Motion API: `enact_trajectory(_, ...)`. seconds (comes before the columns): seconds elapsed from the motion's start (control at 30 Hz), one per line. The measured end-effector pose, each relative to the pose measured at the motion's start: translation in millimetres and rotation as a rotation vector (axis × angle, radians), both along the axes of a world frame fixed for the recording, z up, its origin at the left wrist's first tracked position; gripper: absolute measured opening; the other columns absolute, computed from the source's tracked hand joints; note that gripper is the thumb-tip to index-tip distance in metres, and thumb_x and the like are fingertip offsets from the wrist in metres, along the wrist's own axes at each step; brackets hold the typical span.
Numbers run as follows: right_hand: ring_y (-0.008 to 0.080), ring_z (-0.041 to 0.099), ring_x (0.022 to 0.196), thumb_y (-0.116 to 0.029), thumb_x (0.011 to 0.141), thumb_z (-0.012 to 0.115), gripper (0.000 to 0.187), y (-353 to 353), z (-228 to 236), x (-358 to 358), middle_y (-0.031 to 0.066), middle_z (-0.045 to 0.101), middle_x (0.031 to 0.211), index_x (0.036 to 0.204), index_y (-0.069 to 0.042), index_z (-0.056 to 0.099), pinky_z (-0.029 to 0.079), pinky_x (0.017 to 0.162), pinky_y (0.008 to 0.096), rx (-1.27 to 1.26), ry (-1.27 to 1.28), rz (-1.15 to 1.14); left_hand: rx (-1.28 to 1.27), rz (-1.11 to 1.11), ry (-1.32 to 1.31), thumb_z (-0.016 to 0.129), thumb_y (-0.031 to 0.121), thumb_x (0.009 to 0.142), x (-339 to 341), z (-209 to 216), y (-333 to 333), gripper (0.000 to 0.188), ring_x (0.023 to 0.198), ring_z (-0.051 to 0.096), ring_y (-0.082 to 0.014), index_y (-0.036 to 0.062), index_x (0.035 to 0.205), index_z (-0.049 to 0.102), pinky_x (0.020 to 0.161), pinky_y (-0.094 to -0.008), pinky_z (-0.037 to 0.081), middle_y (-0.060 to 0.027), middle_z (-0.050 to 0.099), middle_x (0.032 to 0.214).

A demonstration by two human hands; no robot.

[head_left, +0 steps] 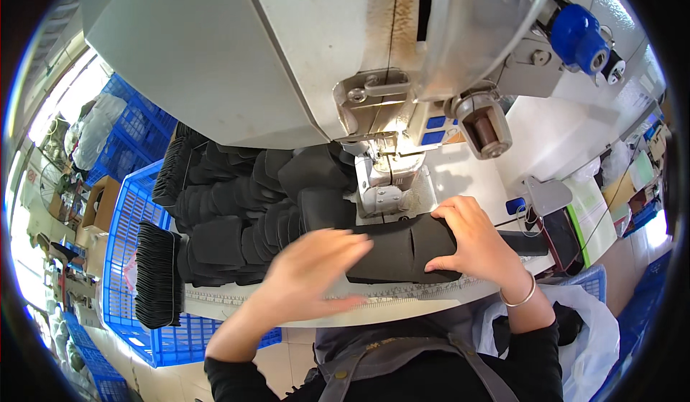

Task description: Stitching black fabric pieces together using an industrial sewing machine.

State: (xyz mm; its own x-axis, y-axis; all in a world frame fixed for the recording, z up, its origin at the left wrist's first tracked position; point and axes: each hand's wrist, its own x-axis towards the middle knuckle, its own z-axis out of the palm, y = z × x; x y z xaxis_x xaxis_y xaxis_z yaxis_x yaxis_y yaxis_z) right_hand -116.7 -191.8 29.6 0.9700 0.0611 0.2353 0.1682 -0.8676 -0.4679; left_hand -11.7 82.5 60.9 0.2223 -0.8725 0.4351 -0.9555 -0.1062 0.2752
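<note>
On the sewing machine's bed lies a dark, padded-looking fabric piece (388, 250), just in front of the presser foot area (388, 197). My right hand (478, 247) grips its right part, fingers over the far edge and thumb on the near side. A silver bangle circles that wrist. My left hand (309, 269), blurred by motion, hovers at the piece's left end with fingers stretched and thumb apart; nothing shows in it. Beside it, rows of stacked dark fabric pieces (215, 240) cover the left of the table. A thread runs down at the needle, whose tip I cannot make out.
The pale machine head (208, 50) hangs over the work. A measuring tape strip (424, 292) follows the table's front edge. Blue plastic crates (115, 280) stand at the left. A white plastic bag (596, 334) sits right of my lap, and a green-edged sheet (589, 215) lies farther right.
</note>
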Motion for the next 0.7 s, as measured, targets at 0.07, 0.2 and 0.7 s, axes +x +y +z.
enact_trajectory(0.07,0.0328,0.046,0.11,-0.034,0.059,0.083,0.07,2.7,1.0,-1.4,0.0132,0.05,0.114,0.112,0.001,0.055,0.039,0.096,0.043,-0.011,-0.015,0.014,0.218,-0.01,-0.048,0.079,0.041,0.065,-12.6,-0.5,-38.7,0.094,0.12,0.046,-0.0327,0.0029,0.138,0.036,0.103,-0.0459,0.034,-0.0173,0.047,0.13)
enact_trajectory(0.2,0.0349,0.044,0.118,-0.035,0.064,0.081,0.066,9.8,-1.5,-11.7,0.0155,0.048,0.123,0.114,0.001,0.055,0.037,0.099,0.0444,-0.074,-0.148,0.008,0.429,0.057,-0.019,0.077,0.047,0.064,0.5,-20.4,-61.0,0.103,0.12,0.047,-0.033,0.0057,0.144,0.027,0.102,-0.0481,0.035,-0.0182,0.047,0.128)
enact_trajectory(0.7,0.0177,0.062,0.059,-0.007,0.086,0.061,0.023,54.0,19.0,-25.7,0.0133,0.063,0.074,0.107,0.004,0.059,0.046,0.047,0.027,0.707,-0.112,0.234,-0.446,-0.013,-0.038,0.085,0.037,0.06,-17.1,7.8,-48.7,0.082,0.103,0.055,-0.0334,0.0001,0.124,0.05,0.088,-0.0437,0.044,-0.0195,0.053,0.118)
